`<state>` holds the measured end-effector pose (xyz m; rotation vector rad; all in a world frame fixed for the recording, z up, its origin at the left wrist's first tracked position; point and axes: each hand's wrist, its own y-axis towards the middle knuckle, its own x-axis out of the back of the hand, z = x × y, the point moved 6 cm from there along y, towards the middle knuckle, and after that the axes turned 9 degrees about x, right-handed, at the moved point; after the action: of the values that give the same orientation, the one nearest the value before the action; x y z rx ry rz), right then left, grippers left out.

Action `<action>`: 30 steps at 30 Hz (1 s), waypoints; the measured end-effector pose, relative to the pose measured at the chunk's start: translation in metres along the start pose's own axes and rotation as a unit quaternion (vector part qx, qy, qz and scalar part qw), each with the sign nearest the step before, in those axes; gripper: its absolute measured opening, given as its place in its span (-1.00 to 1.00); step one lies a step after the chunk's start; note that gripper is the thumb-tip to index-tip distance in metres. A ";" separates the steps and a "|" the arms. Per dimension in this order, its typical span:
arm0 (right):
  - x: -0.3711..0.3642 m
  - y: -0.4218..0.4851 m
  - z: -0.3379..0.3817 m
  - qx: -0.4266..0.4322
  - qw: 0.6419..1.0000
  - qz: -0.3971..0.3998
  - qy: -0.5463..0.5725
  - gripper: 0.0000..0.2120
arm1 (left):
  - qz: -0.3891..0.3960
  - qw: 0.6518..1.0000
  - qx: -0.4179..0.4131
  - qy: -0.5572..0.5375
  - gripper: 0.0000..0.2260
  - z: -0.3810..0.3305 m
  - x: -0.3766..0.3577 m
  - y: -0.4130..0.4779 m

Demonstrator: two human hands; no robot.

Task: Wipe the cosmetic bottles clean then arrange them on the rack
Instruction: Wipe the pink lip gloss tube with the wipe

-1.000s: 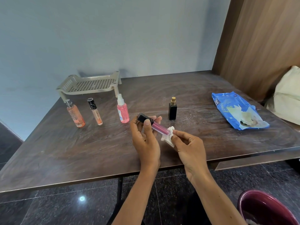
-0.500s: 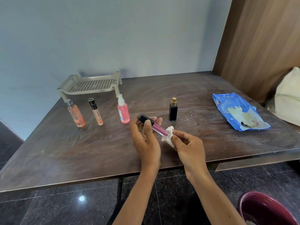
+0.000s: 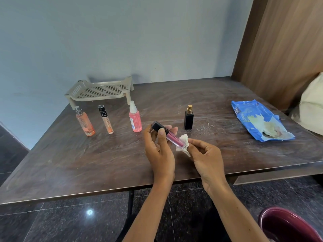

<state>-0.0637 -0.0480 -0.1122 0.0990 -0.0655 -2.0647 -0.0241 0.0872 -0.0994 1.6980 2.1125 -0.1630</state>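
My left hand (image 3: 160,152) grips a pink lip gloss tube (image 3: 172,138) by its black cap, above the table's front middle. My right hand (image 3: 205,159) pinches a small white wipe (image 3: 183,144) against the tube's lower end. An orange bottle (image 3: 85,122), a slim peach tube with a black cap (image 3: 105,119), a pink spray bottle (image 3: 135,119) and a black bottle with a gold top (image 3: 189,117) stand in a row behind. A beige perforated rack (image 3: 100,90) with nothing on it stands at the back left.
A blue wipes pack (image 3: 258,119) with a wipe pulled out lies at the right on the dark table (image 3: 70,163). A maroon bin (image 3: 286,226) sits on the floor at the lower right. A cream bag (image 3: 312,103) rests by the wooden wall.
The wipe in my right hand has slid a little along the tube's lower end. My left hand keeps the tube in nearly the same place.
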 end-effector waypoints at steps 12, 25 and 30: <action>0.004 0.003 0.005 -0.003 0.999 -0.024 0.029 -0.87 | 0.004 0.999 0.011 -0.043 -0.68 -0.001 -0.001 0.000; 0.003 -0.001 0.002 -0.005 0.999 -0.017 0.037 -0.88 | -0.014 1.000 0.000 -0.015 -0.73 0.000 0.002 0.001; -0.002 0.005 0.001 -0.008 0.999 -0.007 0.030 -0.88 | -0.006 1.000 0.004 -0.015 -0.75 0.000 0.002 0.001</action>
<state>-0.0584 -0.0490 -0.1110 0.1516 -0.0106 -2.0748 -0.0233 0.0896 -0.1002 1.6769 2.1048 -0.1990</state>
